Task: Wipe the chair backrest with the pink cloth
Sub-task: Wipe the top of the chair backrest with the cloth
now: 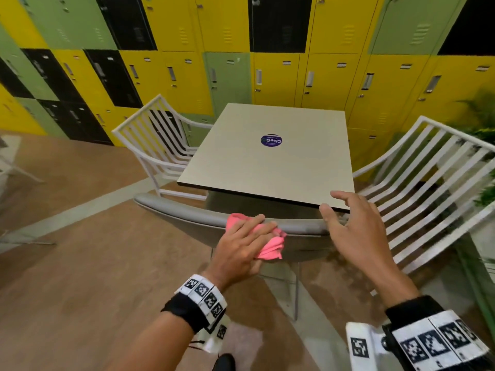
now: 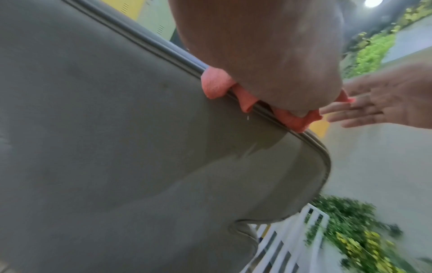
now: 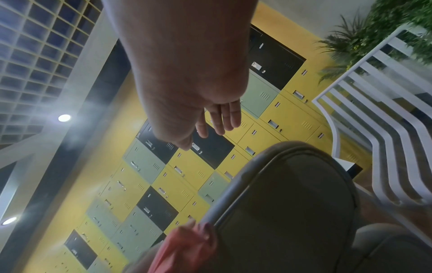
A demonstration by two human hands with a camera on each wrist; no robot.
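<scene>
The grey padded chair backrest [image 1: 182, 212] curves across in front of me, just below the table edge. A crumpled pink cloth [image 1: 270, 245] lies over its top rim, right of the middle. My left hand [image 1: 251, 231] holds the cloth against the rim, with its fingers curled over the top. In the left wrist view the cloth [image 2: 214, 85] bulges from under the palm onto the backrest [image 2: 105, 138]. My right hand [image 1: 337, 207] hovers with fingers spread above the backrest's right end and holds nothing. The right wrist view shows those fingers [image 3: 224, 118] straight and the cloth [image 3: 177, 247] low down.
A square beige table [image 1: 267, 170] with a round blue sticker stands just behind the backrest. White slatted chairs flank it on the left [image 1: 160, 135] and the right [image 1: 428, 183]. Yellow, green and black lockers [image 1: 321, 76] fill the back wall. Plants [image 1: 484, 129] are at far right.
</scene>
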